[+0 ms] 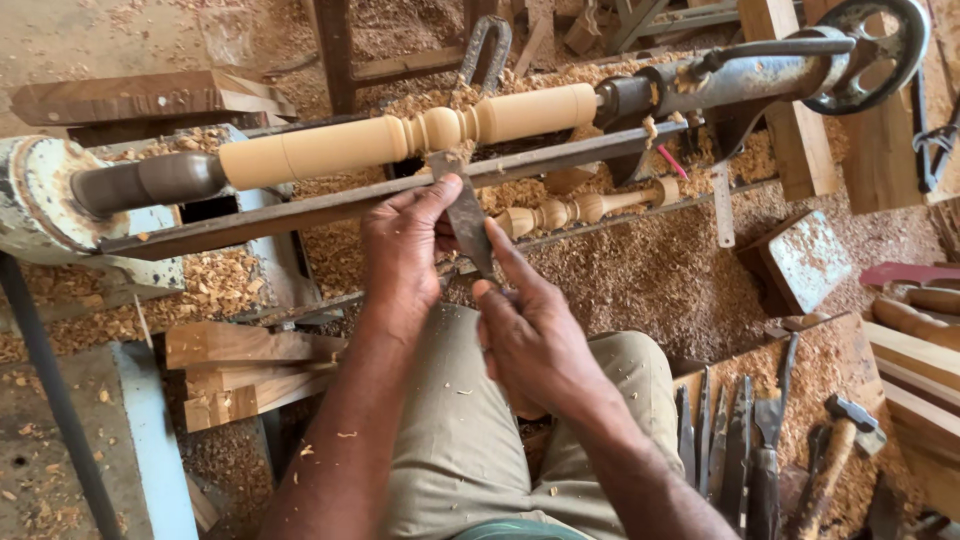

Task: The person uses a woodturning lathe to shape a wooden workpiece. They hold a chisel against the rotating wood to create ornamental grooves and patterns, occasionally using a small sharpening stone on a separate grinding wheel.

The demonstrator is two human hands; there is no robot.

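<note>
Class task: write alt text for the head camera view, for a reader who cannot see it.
Seen from above, a person's left hand and right hand hold a flat metal chisel against a pale turned wooden spindle mounted on a lathe. Wood shavings cover the bench, a second turned piece lies behind, and tools stand at lower right.

Flat steel chisel [466, 212]: dark, narrow blade, lay angled across the tool rest at frame centre, tip touching the spindle. Turned wooden spindle [420, 135]: pale, beaded at mid-length, was mounted horizontally across the upper frame.
</note>
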